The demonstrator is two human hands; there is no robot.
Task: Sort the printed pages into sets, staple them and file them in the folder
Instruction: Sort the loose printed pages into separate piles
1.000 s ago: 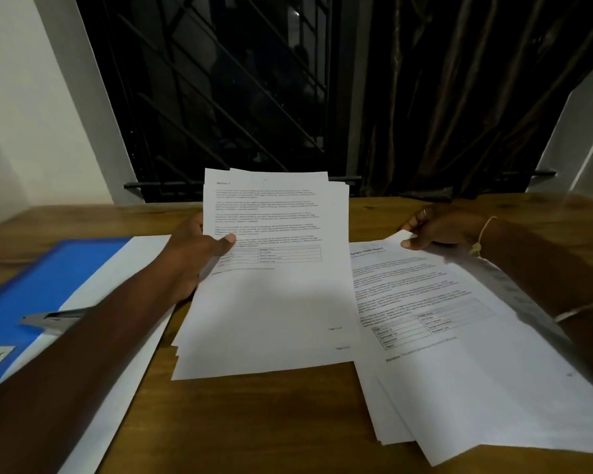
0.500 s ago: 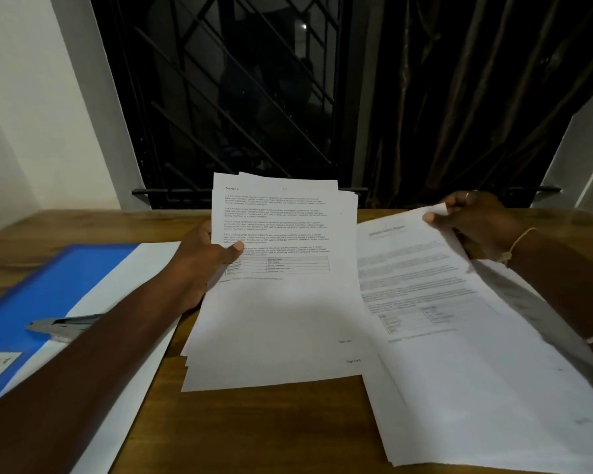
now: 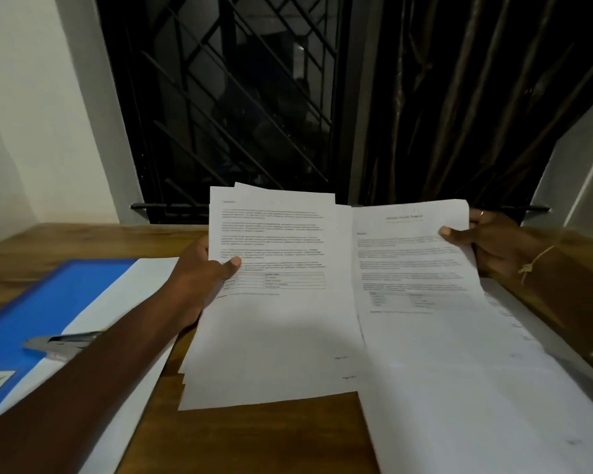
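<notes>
The right hand [image 3: 493, 248], its fingers [image 3: 454, 234] pinching the title page [image 3: 425, 302] near its top, has raised it off the table [image 3: 254, 439] beside the stack [image 3: 274, 330] clamped in the left hand [image 3: 199, 278], so sorting probably continues, with the folder [image 3: 48, 302] waiting left of those fingers.

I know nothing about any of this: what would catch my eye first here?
In the middle, the left hand grips a fanned stack of printed pages and the right hand holds a titled page beside it. Next, the bright blue folder at the left on the wooden table, a metal stapler lying on it.
</notes>
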